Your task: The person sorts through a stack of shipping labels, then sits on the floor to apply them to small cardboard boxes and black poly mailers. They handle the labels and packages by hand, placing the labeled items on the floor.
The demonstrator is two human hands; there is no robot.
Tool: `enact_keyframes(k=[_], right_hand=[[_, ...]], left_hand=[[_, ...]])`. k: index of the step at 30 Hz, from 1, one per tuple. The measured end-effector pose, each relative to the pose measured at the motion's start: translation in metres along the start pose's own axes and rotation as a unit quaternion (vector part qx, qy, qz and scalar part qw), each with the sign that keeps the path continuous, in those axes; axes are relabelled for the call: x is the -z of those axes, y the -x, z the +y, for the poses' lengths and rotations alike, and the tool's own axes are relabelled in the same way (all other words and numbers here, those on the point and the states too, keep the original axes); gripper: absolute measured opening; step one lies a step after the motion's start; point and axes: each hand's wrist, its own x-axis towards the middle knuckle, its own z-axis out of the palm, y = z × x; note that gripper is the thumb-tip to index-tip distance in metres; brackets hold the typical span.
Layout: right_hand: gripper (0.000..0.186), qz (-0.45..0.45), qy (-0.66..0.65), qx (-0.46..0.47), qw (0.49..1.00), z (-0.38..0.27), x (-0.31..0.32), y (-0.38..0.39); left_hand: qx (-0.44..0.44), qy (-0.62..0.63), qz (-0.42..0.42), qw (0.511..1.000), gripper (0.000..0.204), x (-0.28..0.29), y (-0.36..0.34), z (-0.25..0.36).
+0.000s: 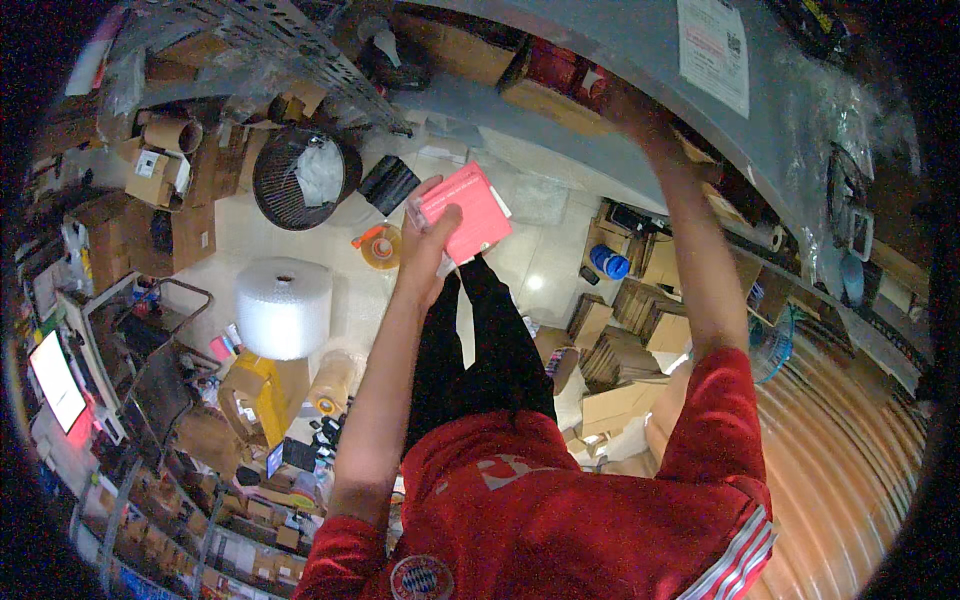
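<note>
**Pink packet held; right hand in at the shelf carton**

From my remote station I find the left hand (428, 250) holding a flat pink packet (480, 215) above the floor, in front of the black trousers (505, 350). Its fingers pinch the packet, the thumb lying across the printed face and the others behind the near edge.

The right hand (628, 108) is raised to an open cardboard carton (555, 103) on the grey shelf (480, 120), beside red contents (550, 66). Shadow covers its fingertips; I cannot tell whether they are spread or pinching anything.

I judge the step in hand to be picking from, or placing into, this carton while the packet waits in the left hand. The next move probably calls for a straight withdrawal, keeping the wrist clear of the carton's front edge.

Clearance is tightest at the right hand, between the carton and the overhead grey beam (640, 35). The packet has open room around it: bare floor tiles (535, 262) lie to its right. The black mesh bin (272, 195) and tape roll (380, 247) stand well below, to its left.
</note>
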Motion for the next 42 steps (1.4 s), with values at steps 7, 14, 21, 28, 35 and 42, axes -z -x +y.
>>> enact_keyframes(k=[7,14,21,28,35,42], right_hand=[[0.064,-0.098,0.057,-0.024,0.993,0.043,-0.021,-0.050],[0.061,-0.115,0.062,-0.020,0.991,0.038,-0.018,-0.057],[0.058,-0.119,0.061,-0.025,0.991,0.036,-0.023,-0.063],[0.055,-0.128,0.056,-0.024,0.990,0.033,-0.021,-0.064],[0.052,-0.137,0.043,-0.027,0.989,0.029,-0.018,-0.069],[0.049,-0.118,-0.010,-0.058,0.991,0.050,0.007,-0.075]], left_hand=[[0.068,0.021,0.002,0.997,0.063,0.017,0.033,-0.048],[0.092,0.055,-0.020,0.994,0.065,0.037,0.042,-0.067],[0.084,0.065,-0.015,0.994,0.063,0.055,0.041,-0.056],[0.090,0.073,-0.012,0.993,0.059,0.067,0.044,-0.039],[0.087,0.078,-0.030,0.993,0.061,0.065,0.045,-0.040],[0.082,0.067,-0.034,0.994,0.057,0.070,0.044,-0.057]])
